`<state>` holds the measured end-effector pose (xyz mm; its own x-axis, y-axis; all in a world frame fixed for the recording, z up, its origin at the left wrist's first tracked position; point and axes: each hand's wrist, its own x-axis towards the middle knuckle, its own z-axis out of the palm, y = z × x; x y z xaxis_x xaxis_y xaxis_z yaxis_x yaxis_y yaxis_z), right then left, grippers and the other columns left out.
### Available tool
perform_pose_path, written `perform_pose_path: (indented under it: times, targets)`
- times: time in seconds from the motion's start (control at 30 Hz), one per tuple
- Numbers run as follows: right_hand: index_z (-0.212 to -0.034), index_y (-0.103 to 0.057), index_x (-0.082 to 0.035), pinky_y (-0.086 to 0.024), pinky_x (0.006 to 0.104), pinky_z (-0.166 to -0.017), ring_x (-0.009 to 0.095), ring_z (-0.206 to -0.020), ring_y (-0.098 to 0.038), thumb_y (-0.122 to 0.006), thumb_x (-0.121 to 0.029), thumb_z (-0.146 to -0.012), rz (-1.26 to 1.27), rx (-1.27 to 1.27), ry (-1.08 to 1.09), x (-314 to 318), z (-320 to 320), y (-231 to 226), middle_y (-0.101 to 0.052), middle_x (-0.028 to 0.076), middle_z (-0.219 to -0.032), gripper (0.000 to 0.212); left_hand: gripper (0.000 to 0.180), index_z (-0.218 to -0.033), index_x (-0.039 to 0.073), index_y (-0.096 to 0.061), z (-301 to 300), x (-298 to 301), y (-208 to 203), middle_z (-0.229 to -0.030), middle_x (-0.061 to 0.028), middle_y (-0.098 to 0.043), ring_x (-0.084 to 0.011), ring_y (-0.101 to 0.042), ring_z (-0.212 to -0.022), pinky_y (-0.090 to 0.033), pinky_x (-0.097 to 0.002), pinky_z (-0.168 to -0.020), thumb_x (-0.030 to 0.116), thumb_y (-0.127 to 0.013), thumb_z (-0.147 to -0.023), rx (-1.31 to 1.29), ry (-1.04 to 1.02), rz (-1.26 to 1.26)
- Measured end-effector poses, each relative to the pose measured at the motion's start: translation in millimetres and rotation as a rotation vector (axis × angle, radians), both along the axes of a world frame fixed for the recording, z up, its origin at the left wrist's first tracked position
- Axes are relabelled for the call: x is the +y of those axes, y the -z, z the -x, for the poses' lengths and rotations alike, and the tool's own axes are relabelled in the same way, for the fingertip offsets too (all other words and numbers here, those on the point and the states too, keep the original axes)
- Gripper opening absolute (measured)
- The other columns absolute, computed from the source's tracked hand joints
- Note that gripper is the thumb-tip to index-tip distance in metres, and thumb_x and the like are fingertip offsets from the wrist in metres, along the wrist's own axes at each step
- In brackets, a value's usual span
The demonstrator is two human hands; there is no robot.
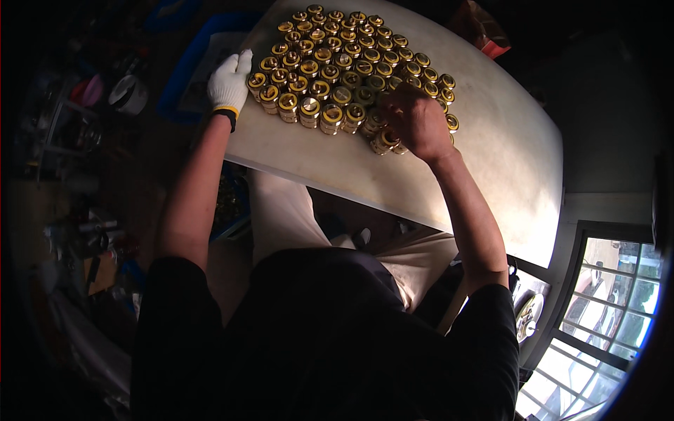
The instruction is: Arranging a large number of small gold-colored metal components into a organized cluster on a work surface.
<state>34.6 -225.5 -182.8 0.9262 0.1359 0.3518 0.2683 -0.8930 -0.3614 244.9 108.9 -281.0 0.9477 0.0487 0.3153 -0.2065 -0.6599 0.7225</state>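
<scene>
Many round brass fittings stand upright in close rows on a pale table, with yellow rings and brass centres showing on top. My left hand, in a white knitted glove with a yellow cuff, is at the table's left edge beside the outermost fittings. Its fingers stretch forward and hold nothing visible. My bare right hand is over the right part of the group, with its fingers curled down among the fittings. Whatever is between its fingertips is hidden. A brass fitting at the near edge sits just below this hand.
The pale tabletop extends right of the fittings and toward me. A blue-rimmed bin stands beyond its left edge. A red and brown bag lies near the far edge. A gridded window is at lower right.
</scene>
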Motion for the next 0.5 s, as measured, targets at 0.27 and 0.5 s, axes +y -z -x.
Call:
perform_pose_path:
  times: [0.27,0.5]
  targets:
    - [-0.100,-0.075,-0.009,-0.058,0.0458,-0.080,0.034,-0.092,-0.070,-0.076,-0.016,-0.092,-0.019,0.113,-0.072,-8,42,-19,-0.071,0.011,-0.097,0.010,0.057,-0.103,0.012,-0.075,-4,2,5,-0.101,-0.0206,-0.074,-0.0461,-0.069,-0.098,-0.053,-0.0505,-0.083,0.064,-0.053,-0.105,0.003,-0.001,-0.006]
    - [-0.110,-0.077,-0.007,-0.059,0.0426,-0.081,0.033,-0.098,-0.071,-0.081,-0.007,-0.090,0.010,0.125,-0.088,-8,42,-9,-0.073,0.012,-0.106,0.020,0.057,-0.105,0.013,-0.076,-4,3,4,-0.103,-0.0206,-0.075,-0.0458,-0.069,-0.099,-0.053,-0.0504,-0.084,0.065,-0.053,-0.105,0.036,-0.018,-0.049]
